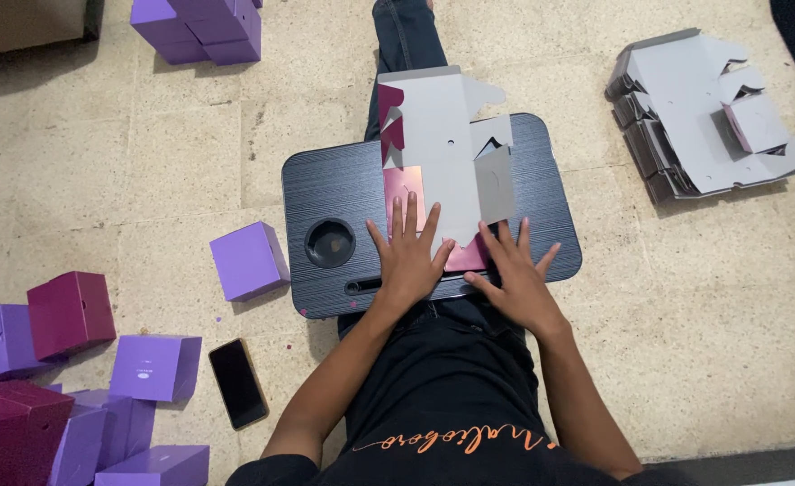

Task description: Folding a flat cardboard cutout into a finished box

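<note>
Your 2 hands, left hand (408, 256) & right hand (515, 281), lay released, palms flat, on the box blank's (447, 153) near end (long axis ran straight away from you).

Beige, speckled tile floor (127, 162) (faint grout lines), evenly lit, with a brownish furniture edge (19, 22) top-left.

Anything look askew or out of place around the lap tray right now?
Mostly orderly. The flat box blank overhangs the far edge of the lap tray, pressed down by the left hand and right hand. A phone lies loose on the floor among scattered folded boxes.
</note>
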